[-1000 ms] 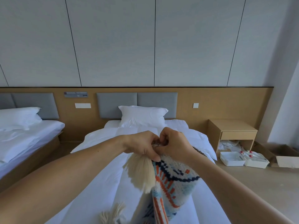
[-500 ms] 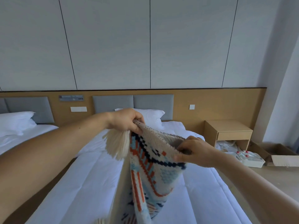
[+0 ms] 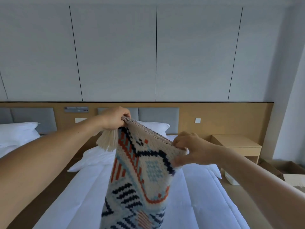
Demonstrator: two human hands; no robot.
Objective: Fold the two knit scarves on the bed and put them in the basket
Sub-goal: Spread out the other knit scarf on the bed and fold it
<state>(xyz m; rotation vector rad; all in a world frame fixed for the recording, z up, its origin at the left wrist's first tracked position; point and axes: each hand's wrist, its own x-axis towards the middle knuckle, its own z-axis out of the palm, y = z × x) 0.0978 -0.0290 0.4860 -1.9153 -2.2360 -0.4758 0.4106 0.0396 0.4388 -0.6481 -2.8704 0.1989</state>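
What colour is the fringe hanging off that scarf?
Cream, plain; the tassel fringe hangs below the left hand, clearest in the head view.

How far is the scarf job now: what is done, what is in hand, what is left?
Done: nothing finished shows. In hand: one patterned scarf hangs above the bed, its top edge stretched between the left hand and the right hand, with the fringe under the left hand. Left: folding it, then the second scarf, then both into the basket; neither the second scarf nor the basket is in view.
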